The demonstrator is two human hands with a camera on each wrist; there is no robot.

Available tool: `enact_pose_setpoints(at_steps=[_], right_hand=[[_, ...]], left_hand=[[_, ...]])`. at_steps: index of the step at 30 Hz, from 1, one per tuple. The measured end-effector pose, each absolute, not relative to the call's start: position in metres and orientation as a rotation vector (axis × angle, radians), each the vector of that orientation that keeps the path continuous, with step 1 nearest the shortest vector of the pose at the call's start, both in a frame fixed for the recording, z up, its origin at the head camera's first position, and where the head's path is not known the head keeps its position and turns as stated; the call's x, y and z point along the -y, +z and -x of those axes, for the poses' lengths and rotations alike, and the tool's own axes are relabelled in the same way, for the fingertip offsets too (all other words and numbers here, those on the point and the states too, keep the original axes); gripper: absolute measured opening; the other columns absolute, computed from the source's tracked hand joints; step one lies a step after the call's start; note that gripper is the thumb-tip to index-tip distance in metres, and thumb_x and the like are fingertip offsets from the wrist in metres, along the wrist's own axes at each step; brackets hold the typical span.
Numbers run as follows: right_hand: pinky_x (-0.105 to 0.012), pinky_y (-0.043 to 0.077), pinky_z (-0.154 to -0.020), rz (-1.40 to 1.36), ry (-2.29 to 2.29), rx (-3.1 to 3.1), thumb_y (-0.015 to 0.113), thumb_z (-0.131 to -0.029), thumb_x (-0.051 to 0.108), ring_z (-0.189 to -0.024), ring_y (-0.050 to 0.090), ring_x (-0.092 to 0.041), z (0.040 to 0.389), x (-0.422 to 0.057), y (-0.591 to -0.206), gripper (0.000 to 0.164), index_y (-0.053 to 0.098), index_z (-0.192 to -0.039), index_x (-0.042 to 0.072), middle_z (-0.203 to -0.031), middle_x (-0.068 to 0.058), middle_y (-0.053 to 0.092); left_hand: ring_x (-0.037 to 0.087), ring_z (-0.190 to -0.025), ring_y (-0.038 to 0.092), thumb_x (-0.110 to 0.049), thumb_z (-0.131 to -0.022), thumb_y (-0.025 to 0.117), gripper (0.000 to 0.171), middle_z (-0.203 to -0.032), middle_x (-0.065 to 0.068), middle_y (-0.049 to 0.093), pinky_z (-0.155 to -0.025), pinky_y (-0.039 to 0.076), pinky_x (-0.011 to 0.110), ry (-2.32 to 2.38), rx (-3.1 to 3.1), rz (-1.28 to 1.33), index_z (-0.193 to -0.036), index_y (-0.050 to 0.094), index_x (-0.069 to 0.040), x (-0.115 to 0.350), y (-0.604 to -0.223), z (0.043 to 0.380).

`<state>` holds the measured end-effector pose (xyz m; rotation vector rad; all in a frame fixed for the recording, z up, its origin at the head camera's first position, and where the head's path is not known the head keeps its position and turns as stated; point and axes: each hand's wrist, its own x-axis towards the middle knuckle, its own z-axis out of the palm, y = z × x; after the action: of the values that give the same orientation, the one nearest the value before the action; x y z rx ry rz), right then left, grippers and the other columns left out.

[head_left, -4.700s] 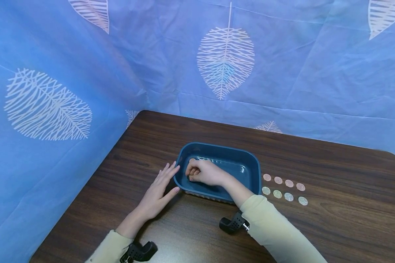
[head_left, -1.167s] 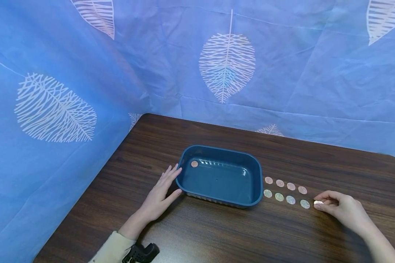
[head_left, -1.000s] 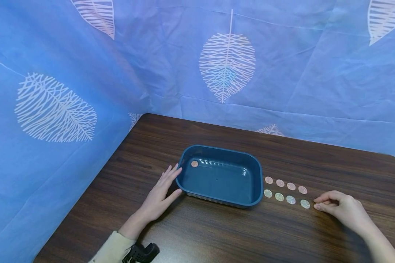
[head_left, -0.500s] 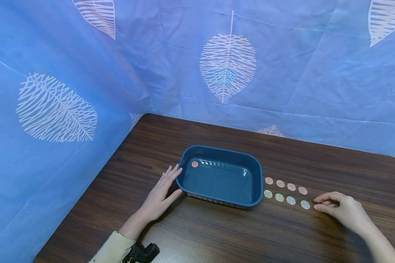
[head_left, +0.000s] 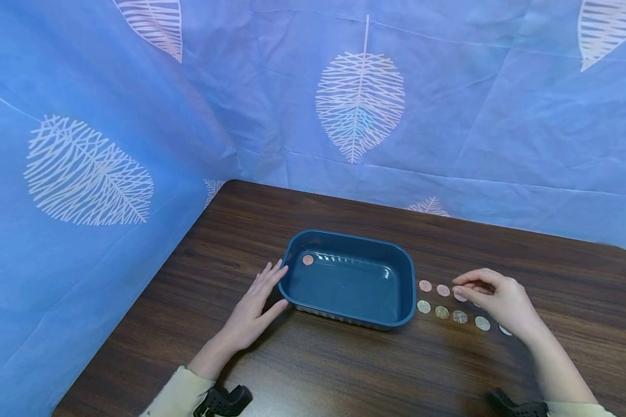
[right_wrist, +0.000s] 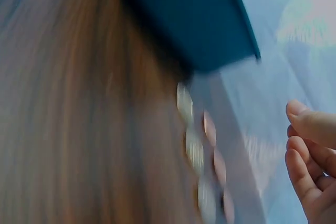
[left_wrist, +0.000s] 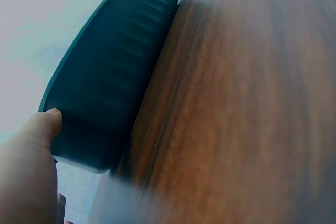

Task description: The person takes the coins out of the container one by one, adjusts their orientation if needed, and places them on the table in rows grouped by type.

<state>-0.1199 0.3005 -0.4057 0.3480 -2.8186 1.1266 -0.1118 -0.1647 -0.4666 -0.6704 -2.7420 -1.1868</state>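
A dark blue rectangular plastic bin stands on the wooden table, with one copper coin in its back left corner. My left hand rests at the bin's left end, fingers straight along it; the left wrist view shows the thumb against its outer side. To the right of the bin lie two rows: copper coins behind and silver or brassy coins in front. My right hand hovers over the copper row with loosely bent fingers, nothing between them in the right wrist view. It partly covers the right-hand coins.
Behind the dark wooden table hangs a blue cloth with white leaf prints, which also runs along the left side. Black wrist cameras sit on both forearms, the left one low over the table.
My right hand has taken a coin out of the bin and laid it at the right end of the front row. Having let go, it has moved left and back. The left hand stays put.
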Motion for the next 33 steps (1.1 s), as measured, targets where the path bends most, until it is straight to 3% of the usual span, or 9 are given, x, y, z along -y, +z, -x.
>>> enact_pose_setpoints(at_steps=[9, 16, 33], right_hand=[[-0.029, 0.05, -0.052, -0.486, 1.358, 2.756, 0.068, -0.09, 0.022, -0.072, 0.062, -0.021, 0.148, -0.232, -0.391, 0.022, 0.068, -0.106, 0.007, -0.091, -0.006, 0.063], [-0.028, 0.053, -0.064, -0.65, 1.432, 2.743, 0.07, -0.088, 0.022, -0.079, 0.063, -0.018, 0.169, -0.184, -0.391, 0.023, 0.069, -0.106, 0.009, -0.093, -0.001, 0.063], [-0.032, 0.054, -0.074, -0.88, 1.63, 2.783, 0.069, -0.089, 0.016, -0.087, 0.063, -0.018, 0.208, -0.102, -0.395, 0.019, 0.068, -0.106, 0.006, -0.096, -0.003, 0.065]], left_hand=[[0.018, -0.145, 0.007, -0.043, -0.099, 0.047, 0.06, -0.158, -0.008, 0.016, -0.113, 0.013, 0.054, -1.18, 2.744, 0.681, -0.152, 0.026, -0.023, 0.164, -0.467, 0.113], [0.016, -0.145, 0.007, -0.042, -0.099, 0.047, 0.06, -0.158, -0.009, 0.016, -0.114, 0.013, 0.053, -1.183, 2.747, 0.679, -0.152, 0.026, -0.025, 0.165, -0.466, 0.113], [0.015, -0.145, 0.006, -0.042, -0.099, 0.048, 0.06, -0.157, -0.01, 0.015, -0.114, 0.012, 0.053, -1.174, 2.751, 0.677, -0.152, 0.021, -0.034, 0.164, -0.466, 0.112]])
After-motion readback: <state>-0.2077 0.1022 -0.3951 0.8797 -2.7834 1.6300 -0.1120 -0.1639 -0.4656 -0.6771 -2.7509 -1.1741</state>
